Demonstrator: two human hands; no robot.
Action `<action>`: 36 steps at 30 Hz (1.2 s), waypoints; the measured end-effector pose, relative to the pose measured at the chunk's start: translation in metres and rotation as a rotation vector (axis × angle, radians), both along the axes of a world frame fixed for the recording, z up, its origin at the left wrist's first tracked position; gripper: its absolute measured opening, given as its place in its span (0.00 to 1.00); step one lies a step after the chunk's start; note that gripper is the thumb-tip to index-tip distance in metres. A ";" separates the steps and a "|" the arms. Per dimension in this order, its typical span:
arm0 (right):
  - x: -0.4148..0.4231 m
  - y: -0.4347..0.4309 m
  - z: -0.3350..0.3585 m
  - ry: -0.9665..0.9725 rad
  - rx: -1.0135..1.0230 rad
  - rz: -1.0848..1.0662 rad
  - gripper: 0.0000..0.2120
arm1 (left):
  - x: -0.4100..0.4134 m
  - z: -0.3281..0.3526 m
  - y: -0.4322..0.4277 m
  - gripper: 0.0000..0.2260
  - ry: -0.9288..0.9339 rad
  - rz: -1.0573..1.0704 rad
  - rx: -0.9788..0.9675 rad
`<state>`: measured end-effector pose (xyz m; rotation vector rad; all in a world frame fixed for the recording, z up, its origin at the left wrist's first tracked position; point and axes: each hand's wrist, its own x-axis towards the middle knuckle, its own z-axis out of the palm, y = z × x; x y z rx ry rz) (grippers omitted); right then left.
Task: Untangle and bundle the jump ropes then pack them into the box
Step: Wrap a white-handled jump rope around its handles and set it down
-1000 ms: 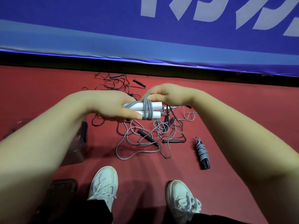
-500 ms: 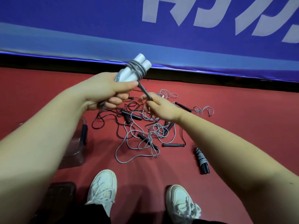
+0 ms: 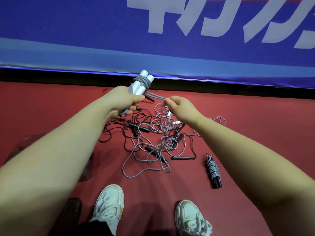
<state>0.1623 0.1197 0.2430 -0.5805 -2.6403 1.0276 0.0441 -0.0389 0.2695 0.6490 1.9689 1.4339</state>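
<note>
My left hand (image 3: pixel 127 102) grips a white-handled jump rope (image 3: pixel 142 83), its two handles pointing up and away with grey cord wound round them. The loose end of that grey cord (image 3: pixel 156 96) runs to the right, where my right hand (image 3: pixel 181 108) pinches it taut. Below both hands a tangle of ropes (image 3: pixel 153 138) with black handles and grey and black cords lies on the red floor. One bundled rope (image 3: pixel 214 171) with black handles lies apart at the right. A clear plastic box (image 3: pixel 22 145) shows at the left, mostly hidden by my left arm.
A blue banner wall (image 3: pixel 153 40) stands just beyond the tangle. My two white shoes (image 3: pixel 109 206) sit at the bottom of the view. A dark object (image 3: pixel 73 208) lies on the floor by the left shoe.
My left hand lifted the white-handled bundle from level to pointing upward. My right hand left the bundle, took the cord's loose end and pulled it out to the right.
</note>
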 end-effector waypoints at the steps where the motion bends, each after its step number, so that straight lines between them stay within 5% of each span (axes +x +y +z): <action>1: 0.002 0.004 0.004 -0.027 0.071 -0.014 0.12 | 0.000 -0.002 0.001 0.06 0.033 -0.008 -0.017; 4: 0.010 0.013 0.005 -0.093 0.133 -0.010 0.15 | 0.000 -0.006 0.004 0.06 0.142 0.030 -0.052; 8: 0.017 0.012 -0.002 -0.116 -0.138 0.105 0.17 | 0.001 -0.012 0.010 0.03 0.243 0.123 -0.069; 13: 0.028 0.014 0.007 -0.148 -0.282 0.121 0.19 | -0.006 -0.016 0.010 0.11 0.518 0.210 -0.244; 19: 0.029 -0.003 0.033 -0.325 -0.020 0.166 0.20 | -0.014 -0.032 0.015 0.14 0.760 0.267 -0.588; 23: 0.032 -0.023 0.069 -0.270 0.111 0.211 0.13 | -0.006 -0.044 0.016 0.13 0.882 0.172 -0.693; 27: 0.025 -0.021 0.083 -0.113 0.574 0.112 0.08 | 0.009 -0.052 0.017 0.12 1.033 -0.094 -0.760; 32: 0.023 -0.017 0.087 -0.040 0.900 0.244 0.09 | 0.028 -0.049 0.018 0.12 1.092 -0.427 -0.729; 36: 0.022 -0.005 0.094 -0.109 0.885 0.327 0.09 | 0.041 -0.039 0.016 0.13 1.210 -0.684 -0.720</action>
